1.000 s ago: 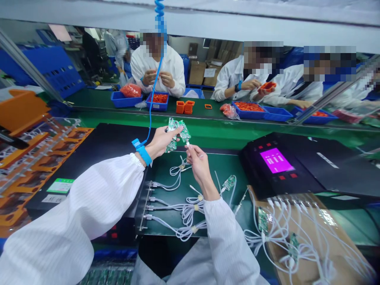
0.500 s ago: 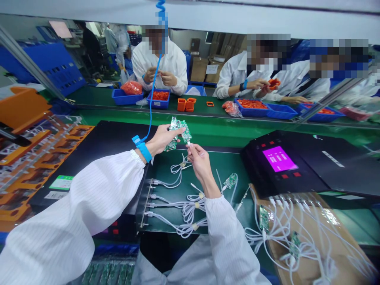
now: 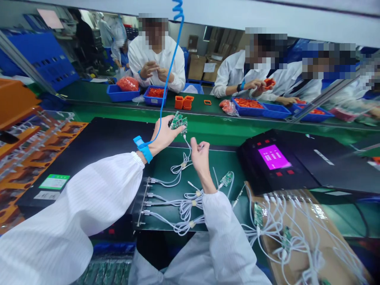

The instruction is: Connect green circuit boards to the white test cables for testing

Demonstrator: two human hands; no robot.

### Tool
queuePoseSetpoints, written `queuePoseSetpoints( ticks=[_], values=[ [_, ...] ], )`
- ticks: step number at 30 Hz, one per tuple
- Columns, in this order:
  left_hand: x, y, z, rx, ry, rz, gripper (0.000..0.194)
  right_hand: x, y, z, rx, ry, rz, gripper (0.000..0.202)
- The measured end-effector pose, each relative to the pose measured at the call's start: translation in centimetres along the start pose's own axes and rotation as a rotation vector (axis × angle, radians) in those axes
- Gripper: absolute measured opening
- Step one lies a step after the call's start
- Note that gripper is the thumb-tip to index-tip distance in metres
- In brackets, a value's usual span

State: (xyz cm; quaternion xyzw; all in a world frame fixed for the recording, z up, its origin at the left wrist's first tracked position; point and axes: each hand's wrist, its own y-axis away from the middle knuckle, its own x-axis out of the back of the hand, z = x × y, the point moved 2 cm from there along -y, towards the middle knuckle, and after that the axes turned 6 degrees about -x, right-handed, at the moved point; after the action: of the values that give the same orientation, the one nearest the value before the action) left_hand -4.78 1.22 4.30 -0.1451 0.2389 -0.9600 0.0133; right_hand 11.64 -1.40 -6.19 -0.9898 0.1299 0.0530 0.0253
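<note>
My left hand [image 3: 164, 135], a blue strap on its wrist, is closed around several green circuit boards [image 3: 181, 121], the thumb pressing on the front one. A white cable [image 3: 188, 145] hangs from the lower edge of that front board, its plug in the board. Just right of the cable is my right hand [image 3: 200, 155], apart from it. The thumb points up, the fingers are half curled, and nothing shows in its grasp. Below, bundled white cables [image 3: 185, 208] lie on the green bench, and another circuit board [image 3: 227, 179] sits on a cable to the right.
A black tester [image 3: 279, 158] with a lit magenta screen stands at right, by a cardboard sheet [image 3: 323, 233] bearing cables and boards. Another black box [image 3: 103, 146] and an orange rack [image 3: 18, 174] are at left. Across the bench, co-workers handle orange parts near blue bins [image 3: 123, 95].
My right hand has let go of the cable plug and moved slightly right, its thumb lifting away. The cable now hangs from the board in my left hand. The view has shifted a little.
</note>
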Motion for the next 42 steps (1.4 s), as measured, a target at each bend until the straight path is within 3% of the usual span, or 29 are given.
queuePoseSetpoints(
  ticks=[4, 8, 13, 18, 42],
  values=[
    [0.0, 0.0, 0.1, -0.102, -0.2, -0.028, 0.017, -1.8, 1.3, -0.3, 0.17, 0.117, 0.034, 0.032],
    [-0.1, 0.0, -0.1, -0.131, -0.283, -0.081, 0.011, -2.6, 1.9, -0.2, 0.281, 0.162, 0.001, 0.033],
    [-0.4, 0.1, -0.2, -0.226, -0.416, -0.177, 0.003, -3.4, 2.8, -0.2, 0.203, -0.016, -0.096, 0.041],
    [-0.8, 0.0, -0.5, -0.294, -0.485, -0.215, 0.006, -3.8, 3.4, -0.9, 0.202, -0.129, -0.051, 0.027],
    [-1.1, 0.3, -0.4, -0.283, -0.527, -0.24, 0.01, -3.7, 3.7, -1.6, 0.175, -0.185, 0.021, 0.03]
  ],
)
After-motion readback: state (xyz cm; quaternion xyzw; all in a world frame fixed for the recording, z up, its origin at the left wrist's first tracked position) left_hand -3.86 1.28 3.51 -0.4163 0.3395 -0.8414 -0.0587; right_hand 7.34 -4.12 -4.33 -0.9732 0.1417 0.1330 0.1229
